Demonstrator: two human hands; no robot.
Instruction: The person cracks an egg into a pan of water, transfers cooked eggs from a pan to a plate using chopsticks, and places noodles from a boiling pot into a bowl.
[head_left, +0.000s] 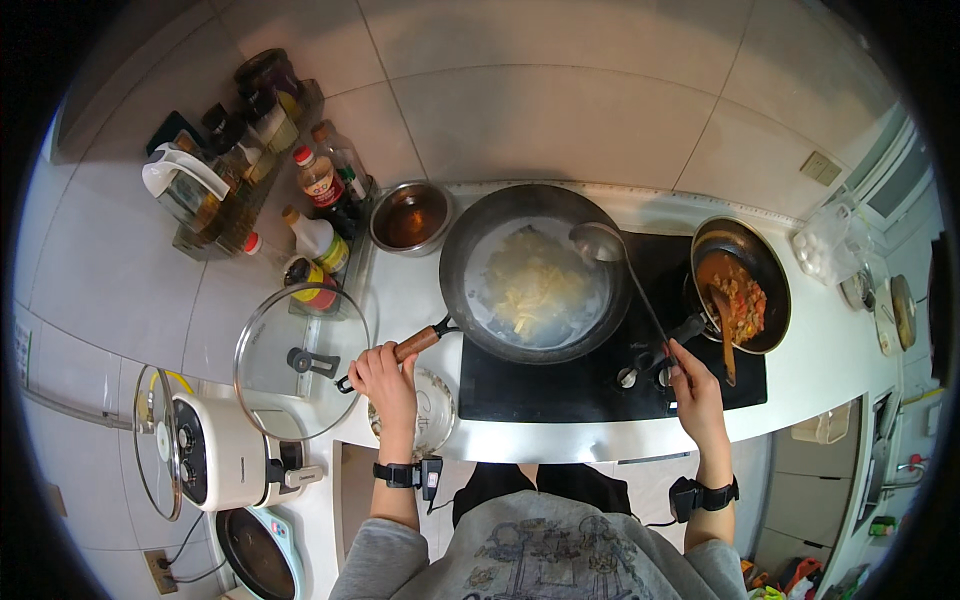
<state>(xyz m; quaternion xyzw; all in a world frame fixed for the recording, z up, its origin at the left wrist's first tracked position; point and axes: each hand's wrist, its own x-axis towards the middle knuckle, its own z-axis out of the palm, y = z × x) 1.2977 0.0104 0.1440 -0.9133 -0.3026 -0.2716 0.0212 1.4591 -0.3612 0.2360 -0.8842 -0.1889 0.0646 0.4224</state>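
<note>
A dark wok (480, 322) on the left part of the black cooktop (555, 397) holds cloudy, steaming liquid with pale yellow strips (525, 292) in it. My left hand (386, 375) is closed around the wok's wooden handle (418, 343). My right hand (694, 386) grips the long handle of a metal ladle (596, 242), whose bowl is over the right side of the wok. To the right, a frying pan (780, 300) holds a reddish, saucy food (746, 307) with a wooden spatula (724, 322) resting in it.
A metal bowl of brown liquid (412, 217) stands left of the wok. Sauce bottles (322, 180), a glass lid (262, 390) and a patterned plate (435, 409) are at the left. A white air fryer (225, 450) is farther left. A plastic bag of eggs (825, 244) lies at the right.
</note>
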